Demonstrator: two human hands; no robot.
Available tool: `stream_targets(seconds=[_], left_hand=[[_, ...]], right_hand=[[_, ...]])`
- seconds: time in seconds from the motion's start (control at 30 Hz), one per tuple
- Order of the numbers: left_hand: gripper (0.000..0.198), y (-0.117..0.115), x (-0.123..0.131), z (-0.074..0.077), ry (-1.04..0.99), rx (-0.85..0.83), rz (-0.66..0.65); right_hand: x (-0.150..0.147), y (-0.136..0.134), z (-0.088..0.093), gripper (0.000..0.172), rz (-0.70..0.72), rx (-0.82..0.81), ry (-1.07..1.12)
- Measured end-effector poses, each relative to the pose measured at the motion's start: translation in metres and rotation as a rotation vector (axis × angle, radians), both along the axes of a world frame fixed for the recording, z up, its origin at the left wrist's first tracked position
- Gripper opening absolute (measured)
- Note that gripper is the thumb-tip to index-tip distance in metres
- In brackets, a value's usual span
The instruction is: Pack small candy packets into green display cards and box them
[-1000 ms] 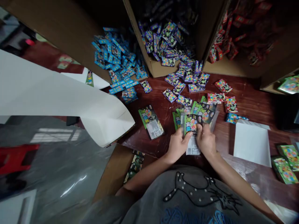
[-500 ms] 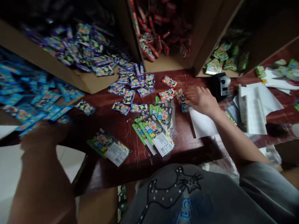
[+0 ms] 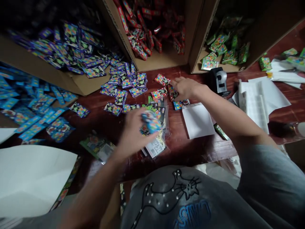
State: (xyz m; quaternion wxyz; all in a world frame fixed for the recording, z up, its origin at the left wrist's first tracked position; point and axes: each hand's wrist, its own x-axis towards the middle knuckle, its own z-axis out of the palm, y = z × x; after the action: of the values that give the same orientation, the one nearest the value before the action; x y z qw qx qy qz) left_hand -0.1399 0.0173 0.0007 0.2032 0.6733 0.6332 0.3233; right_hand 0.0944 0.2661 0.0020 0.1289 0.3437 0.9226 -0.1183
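Note:
My left hand [image 3: 133, 130], blurred by motion, is closed round a blue candy packet [image 3: 152, 122]; whether it is one or more is unclear. That hand is above the green-and-black printed pouches [image 3: 156, 149] lying in the middle. My right hand [image 3: 187, 88] reaches to a red candy packet [image 3: 172, 93], with thumb and fingers round its right side. A blue packet [image 3: 181, 104] lies just under this hand. Two more red packets [image 3: 159, 93] are left of it, and several purple packets [image 3: 122, 97] are scattered farther left.
Cardboard boxes hold purple [image 3: 78, 47], red [image 3: 147, 41] and green packets [image 3: 219, 51] at the back. Blue packets [image 3: 30, 101] are heaped left. A tape dispenser [image 3: 219, 81], a white sheet [image 3: 198, 122] and papers [image 3: 254, 101] are right. Another pouch [image 3: 95, 146] lies front left.
My left hand has moved right from the blue heap to above the pouches, now with a blue packet in it. The right hand has come over the red packet. The view has shifted slightly.

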Motion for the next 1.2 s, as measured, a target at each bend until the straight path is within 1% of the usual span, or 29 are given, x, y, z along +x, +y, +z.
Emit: stream_targets(seconds=[0.03, 0.07, 0.1, 0.13, 0.17, 0.23, 0.3, 0.37, 0.43, 0.5, 0.57, 0.6, 0.67, 0.7, 0.77, 0.8, 0.87, 0.9, 0.93, 0.97, 1.03, 1.1, 1.13, 1.17, 1.2], left_hand=[[0.090, 0.000, 0.027, -0.015, -0.024, -0.037, -0.062], [0.090, 0.001, 0.048, -0.029, -0.003, -0.066, -0.116], [0.088, 0.001, 0.062, -0.039, 0.037, -0.097, -0.141], [0.088, 0.002, 0.070, -0.046, 0.094, -0.121, -0.151], [0.091, 0.003, 0.074, -0.050, 0.161, -0.141, -0.156], [0.103, 0.007, 0.073, -0.048, 0.278, -0.176, -0.147], [0.113, 0.012, 0.071, -0.041, 0.358, -0.219, -0.128], [0.110, 0.017, 0.071, -0.033, 0.414, -0.267, -0.122], [0.104, 0.019, 0.076, -0.029, 0.462, -0.290, -0.129], [0.102, 0.017, 0.080, -0.027, 0.497, -0.281, -0.129], [0.105, 0.014, 0.078, -0.025, 0.504, -0.274, -0.137], [0.109, 0.015, 0.073, -0.024, 0.497, -0.270, -0.147], [0.112, 0.022, 0.052, -0.018, 0.488, -0.249, -0.142], [0.109, 0.028, 0.036, -0.014, 0.505, -0.238, -0.117], [0.092, 0.043, -0.003, -0.003, 0.586, -0.241, -0.047], [0.083, 0.051, -0.023, 0.002, 0.637, -0.267, -0.038], [0.066, 0.066, -0.056, 0.009, 0.689, -0.307, -0.078], [0.060, 0.071, -0.066, 0.011, 0.692, -0.312, -0.099], [0.058, 0.074, -0.069, 0.012, 0.683, -0.301, -0.110], [0.060, 0.075, -0.068, 0.011, 0.671, -0.280, -0.116], [0.072, 0.069, -0.053, 0.010, 0.628, -0.222, -0.148], [0.088, 0.057, -0.034, 0.006, 0.560, -0.186, -0.221], [0.092, 0.051, -0.028, 0.003, 0.529, -0.181, -0.237], [0.092, 0.047, -0.026, 0.000, 0.511, -0.182, -0.219], [0.091, 0.045, -0.028, -0.004, 0.509, -0.190, -0.175]], right_hand=[[0.004, -0.004, 0.003, 0.101, -0.035, 0.031, 0.009], [0.009, -0.010, 0.006, 0.104, -0.069, 0.056, 0.019], [0.015, -0.017, 0.008, 0.106, -0.103, 0.075, 0.028], [0.020, -0.025, 0.009, 0.106, -0.149, 0.091, 0.034], [0.024, -0.034, 0.010, 0.103, -0.212, 0.105, 0.028], [0.025, -0.052, 0.008, 0.097, -0.381, 0.117, -0.032], [0.016, -0.067, 0.003, 0.097, -0.519, 0.096, -0.127], [0.000, -0.075, -0.001, 0.094, -0.543, 0.064, -0.167], [-0.013, -0.077, 0.000, 0.089, -0.503, 0.054, -0.142], [-0.015, -0.078, 0.006, 0.091, -0.398, 0.052, -0.072], [-0.006, -0.083, 0.013, 0.091, -0.210, 0.044, 0.052], [0.002, -0.087, 0.016, 0.089, -0.099, 0.037, 0.133], [0.022, -0.097, 0.017, 0.083, 0.091, 0.033, 0.274], [0.031, -0.103, 0.015, 0.080, 0.163, 0.028, 0.317], [0.048, -0.115, 0.009, 0.078, 0.244, 0.010, 0.357], [0.053, -0.120, 0.006, 0.078, 0.255, -0.004, 0.363], [0.058, -0.128, -0.002, 0.080, 0.230, -0.040, 0.367], [0.058, -0.130, -0.006, 0.083, 0.209, -0.058, 0.367], [0.058, -0.130, -0.009, 0.086, 0.188, -0.076, 0.363], [0.056, -0.129, -0.012, 0.089, 0.172, -0.094, 0.354], [0.054, -0.125, -0.014, 0.096, 0.151, -0.130, 0.335], [0.051, -0.120, -0.010, 0.103, 0.131, -0.158, 0.347], [0.048, -0.116, -0.007, 0.106, 0.121, -0.170, 0.372], [0.044, -0.113, -0.003, 0.107, 0.115, -0.178, 0.409], [0.038, -0.108, 0.001, 0.106, 0.116, -0.186, 0.453]])
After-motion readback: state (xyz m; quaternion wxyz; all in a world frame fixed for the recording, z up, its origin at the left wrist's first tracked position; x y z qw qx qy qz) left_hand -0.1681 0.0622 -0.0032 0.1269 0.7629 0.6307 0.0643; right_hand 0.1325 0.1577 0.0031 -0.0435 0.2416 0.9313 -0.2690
